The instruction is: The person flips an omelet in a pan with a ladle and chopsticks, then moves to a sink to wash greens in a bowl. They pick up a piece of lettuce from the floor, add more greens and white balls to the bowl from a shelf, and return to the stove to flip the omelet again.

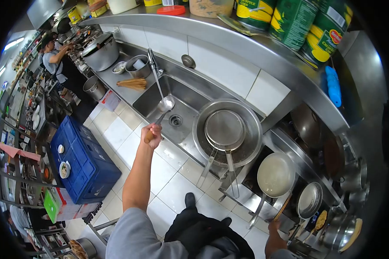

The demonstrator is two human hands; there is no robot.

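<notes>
My left hand (pixel 151 134) is closed round the handle of a metal ladle (pixel 166 103), whose bowl is under the running faucet (pixel 151 60) over the sink (pixel 186 93). At the lower right, my right hand (pixel 274 226) is wrapped round a thin wooden handle (pixel 283 206) beside the stove. Its far end lies near a pan with pale liquid (pixel 276 175). Right of the sink's drain, a large metal basin (pixel 255 142) holds round strainers (pixel 224 129) with long handles.
A blue crate (pixel 90 159) stands on the floor at left. A large pot (pixel 100 54) and brown sticks (pixel 132 83) sit left of the sink. Cans (pixel 296 21) line the shelf above. A smaller pan (pixel 310 200) is on the stove. Another person (pixel 56 60) works at the far left.
</notes>
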